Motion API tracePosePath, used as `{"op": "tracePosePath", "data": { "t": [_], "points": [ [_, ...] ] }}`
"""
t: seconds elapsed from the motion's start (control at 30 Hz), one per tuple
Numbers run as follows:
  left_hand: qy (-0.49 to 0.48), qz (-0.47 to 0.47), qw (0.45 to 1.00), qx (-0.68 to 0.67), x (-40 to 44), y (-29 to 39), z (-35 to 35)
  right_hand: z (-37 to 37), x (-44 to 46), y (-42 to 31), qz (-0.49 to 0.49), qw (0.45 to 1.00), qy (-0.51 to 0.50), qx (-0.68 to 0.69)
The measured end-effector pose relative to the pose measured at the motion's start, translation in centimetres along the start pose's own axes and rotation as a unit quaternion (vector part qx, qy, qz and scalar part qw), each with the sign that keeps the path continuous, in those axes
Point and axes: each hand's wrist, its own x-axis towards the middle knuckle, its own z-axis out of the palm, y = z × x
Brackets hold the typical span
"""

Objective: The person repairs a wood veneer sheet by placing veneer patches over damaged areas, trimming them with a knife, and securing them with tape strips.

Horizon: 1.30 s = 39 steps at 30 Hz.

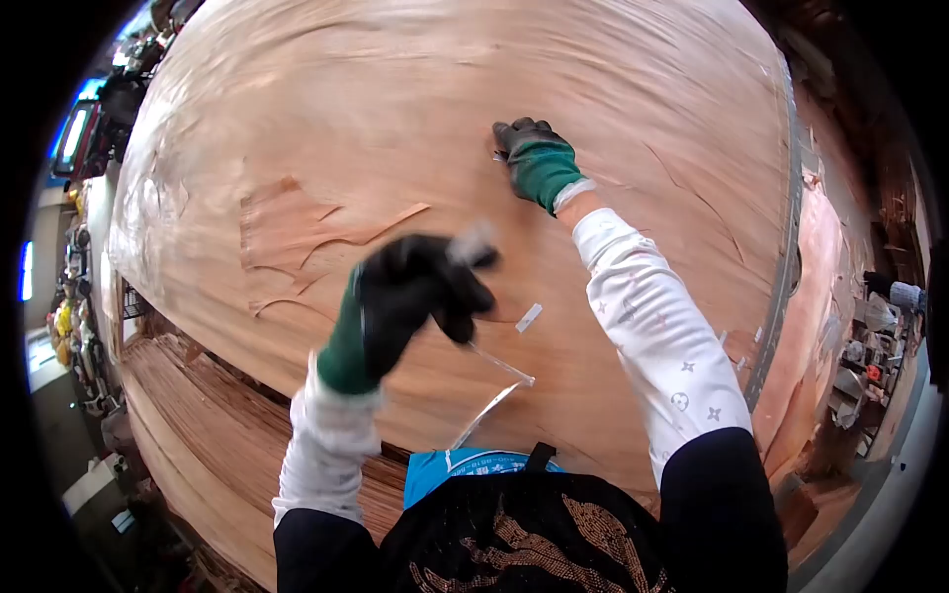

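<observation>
A large sheet of thin wood veneer (613, 109) spreads out in front of me. My left hand (410, 296), in a black and green glove, is raised above it with curled fingers, blurred by motion. It pinches a whitish, see-through bit of tape (473, 245). From below the same hand hangs a thin clear strip (502, 400), bent in the middle. Farther out, my right hand (539, 163), gloved alike, rests on the veneer with bent fingers. Something small and shiny shows at its fingertips, too small to name. A short piece of tape (529, 317) lies between the hands.
A torn, ragged veneer patch (287, 227) lies left of centre. Long splits run through the sheet at right. More tape bits (740, 364) sit near the right metal edge (769, 371). Stacked veneer (213, 425) is at lower left. Another person's sleeve (905, 295) shows far right.
</observation>
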Motion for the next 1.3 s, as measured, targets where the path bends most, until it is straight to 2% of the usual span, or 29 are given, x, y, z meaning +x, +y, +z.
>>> {"op": "tracePosePath", "data": {
  "t": [0.03,0.07,0.1,0.17,0.27,0.33,0.47,0.57,0.67,0.77,0.8,0.83,0.87,0.93,0.97,1.0,1.03,1.1,1.17,1.2,1.23,1.3],
  "points": [
    [0.019,0.047,0.998,0.02,2.3,-1.9,-1.8,0.4,0.0,0.2,0.018,0.999,0.031,0.035],
    [0.05,0.009,0.996,0.068,4.5,-2.4,-2.9,-0.1,0.2,0.0,0.016,1.0,-0.019,-0.006],
    [0.061,-0.028,0.994,0.082,6.5,-2.7,-4.0,0.2,0.3,-0.2,0.016,0.999,-0.015,-0.029],
    [0.076,-0.021,0.994,0.075,10.6,-4.0,-5.4,1.1,0.4,-0.6,0.016,0.997,-0.011,-0.078],
    [0.027,-0.068,0.993,0.093,15.9,-4.3,-6.8,1.8,-0.2,-0.8,0.001,0.992,0.027,-0.126],
    [0.018,-0.064,0.994,0.083,18.8,-4.9,-6.5,2.3,-0.2,-0.6,-0.002,0.99,0.041,-0.137],
    [0.02,-0.099,0.991,0.089,22.0,-6.6,-7.9,2.6,-0.1,0.2,-0.023,0.995,0.042,-0.084],
    [0.002,-0.097,0.989,0.111,21.1,-5.7,-7.6,1.4,-0.5,0.9,-0.088,0.992,0.084,-0.023],
    [0.01,-0.083,0.992,0.097,21.0,-6.0,-7.3,0.2,0.5,0.0,-0.142,0.979,-0.054,-0.134],
    [0.043,-0.097,0.978,0.178,19.7,-6.1,-7.6,0.9,0.9,-0.5,-0.133,0.983,-0.047,-0.118],
    [0.059,-0.093,0.98,0.168,18.6,-6.4,-7.5,-2.2,0.6,-2.1,-0.124,0.979,-0.101,-0.126],
    [0.07,-0.09,0.981,0.159,17.2,-6.3,-7.2,-0.6,1.2,-1.8,-0.107,0.979,-0.108,-0.133],
    [0.057,-0.111,0.97,0.208,16.1,-5.6,-7.3,1.0,1.8,-1.3,-0.093,0.983,-0.107,-0.12],
    [0.112,-0.067,0.93,0.344,15.6,-5.1,-9.9,3.3,1.4,-1.5,-0.081,0.986,-0.061,-0.133],
    [0.146,-0.07,0.869,0.468,16.1,-4.1,-12.2,3.9,1.2,-1.6,-0.084,0.983,-0.015,-0.16],
    [0.171,-0.084,0.857,0.478,16.2,-3.0,-14.2,4.1,0.6,-1.4,-0.095,0.98,0.079,-0.155],
    [0.165,-0.107,0.869,0.455,15.8,-1.2,-14.7,3.6,0.7,-1.5,-0.085,0.986,0.056,-0.135],
    [0.141,-0.076,0.917,0.366,14.2,0.1,-13.1,1.8,0.1,-1.4,-0.076,0.989,0.034,-0.119],
    [0.073,-0.095,0.948,0.295,12.8,-0.5,-11.1,-1.1,-0.7,-1.2,-0.023,0.994,-0.072,-0.081],
    [0.035,-0.108,0.959,0.26,12.3,-1.3,-10.5,-1.0,-1.8,-0.5,-0.014,0.996,-0.01,-0.085],
    [0.027,-0.105,0.981,0.159,11.8,-2.6,-9.0,-1.0,-3.5,0.7,-0.008,0.995,0.049,-0.092],
    [0.03,-0.139,0.971,0.192,11.6,-3.7,-5.9,0.4,-6.9,4.5,-0.008,0.988,0.021,-0.151]
  ]
}}
